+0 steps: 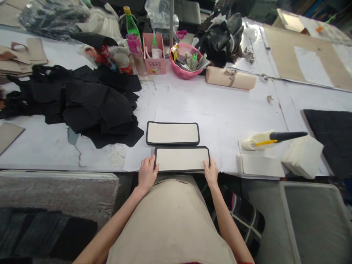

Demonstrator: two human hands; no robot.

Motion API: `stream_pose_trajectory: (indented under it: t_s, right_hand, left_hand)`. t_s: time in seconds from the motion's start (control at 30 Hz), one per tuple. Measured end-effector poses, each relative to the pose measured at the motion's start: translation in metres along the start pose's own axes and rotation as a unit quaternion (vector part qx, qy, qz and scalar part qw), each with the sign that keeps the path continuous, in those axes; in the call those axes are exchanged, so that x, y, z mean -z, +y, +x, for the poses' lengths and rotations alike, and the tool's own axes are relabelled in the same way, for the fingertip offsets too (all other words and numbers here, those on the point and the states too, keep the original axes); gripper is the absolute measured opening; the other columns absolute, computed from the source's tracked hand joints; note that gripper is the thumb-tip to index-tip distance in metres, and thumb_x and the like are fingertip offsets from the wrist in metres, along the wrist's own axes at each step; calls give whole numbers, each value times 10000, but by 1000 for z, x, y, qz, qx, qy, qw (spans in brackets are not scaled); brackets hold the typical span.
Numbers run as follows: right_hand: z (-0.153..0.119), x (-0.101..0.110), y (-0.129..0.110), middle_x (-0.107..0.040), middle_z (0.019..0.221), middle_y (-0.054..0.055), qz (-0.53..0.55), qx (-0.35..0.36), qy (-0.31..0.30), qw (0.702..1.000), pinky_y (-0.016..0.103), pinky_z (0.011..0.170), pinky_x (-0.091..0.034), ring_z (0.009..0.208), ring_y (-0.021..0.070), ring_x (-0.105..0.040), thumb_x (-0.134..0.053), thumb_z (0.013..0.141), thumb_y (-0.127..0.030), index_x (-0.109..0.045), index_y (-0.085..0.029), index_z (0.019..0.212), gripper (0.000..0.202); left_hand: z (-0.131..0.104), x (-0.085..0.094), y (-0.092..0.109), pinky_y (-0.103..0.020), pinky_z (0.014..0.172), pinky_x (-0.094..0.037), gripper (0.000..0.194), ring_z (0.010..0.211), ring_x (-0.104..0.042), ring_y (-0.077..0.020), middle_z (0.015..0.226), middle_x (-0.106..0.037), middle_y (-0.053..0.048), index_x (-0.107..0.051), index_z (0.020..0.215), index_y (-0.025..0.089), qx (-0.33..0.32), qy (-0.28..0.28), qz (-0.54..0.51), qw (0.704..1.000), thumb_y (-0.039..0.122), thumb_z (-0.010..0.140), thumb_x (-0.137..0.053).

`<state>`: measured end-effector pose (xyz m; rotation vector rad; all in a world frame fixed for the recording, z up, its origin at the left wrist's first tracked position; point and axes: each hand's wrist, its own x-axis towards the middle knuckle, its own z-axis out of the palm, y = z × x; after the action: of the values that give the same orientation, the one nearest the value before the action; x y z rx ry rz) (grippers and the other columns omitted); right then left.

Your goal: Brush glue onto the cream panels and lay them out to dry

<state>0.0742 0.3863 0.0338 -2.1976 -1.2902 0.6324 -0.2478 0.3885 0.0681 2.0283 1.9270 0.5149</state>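
At the near edge of the bench (187, 101), the nearer black-rimmed panel (182, 159) is pinched by left hand (147, 173) and right hand (211, 173), and could be tipped off if either grip were slackened.

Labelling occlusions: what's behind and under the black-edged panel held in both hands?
Behind the held panel, a second black-edged panel lies on the white tabletop. Directly under the held panel: covered, can't be seen. Left hand and right hand grip its ends.
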Motion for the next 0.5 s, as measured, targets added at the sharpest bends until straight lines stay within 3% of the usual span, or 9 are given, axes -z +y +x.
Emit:
stream_pose_trajectory:
  t_s: [0.17,0.27,0.37,0.5]
  right_hand:
    - [-16,6,-21,-549,1341,214,26,33,59,997,471,1088,-364,1285,302,-477,-411,877,-540,-581,-93,1219,588]
    - [-24,17,-37,-655,1105,160,68,5,99,993,450,961,-457,1070,281,-590,-473,853,-491,-632,-141,1041,428]
    - [-20,30,-54,-681,923,88,147,-36,68,986,391,822,-506,853,226,-625,-546,830,-445,-621,-163,990,333]
    - [17,33,-80,-685,936,72,269,-16,28,963,357,816,-518,860,204,-643,-619,787,-383,-590,-164,997,304]
  left_hand:
    - [2,3,4,-411,833,-502,289,916,-600,-259,952,-636,-95,-627,1101,184,81,25,-124,989,357,885,-545]
    - [8,7,7,-350,735,-519,261,760,-627,-205,831,-661,-50,-633,942,181,177,11,-281,943,412,821,-619]
    - [23,21,8,-312,705,-521,316,726,-639,-181,802,-676,-41,-630,888,168,226,12,-390,892,444,748,-691]
    - [65,47,3,-289,695,-518,376,709,-631,-155,797,-670,-32,-632,888,152,234,62,-438,866,435,671,-753]
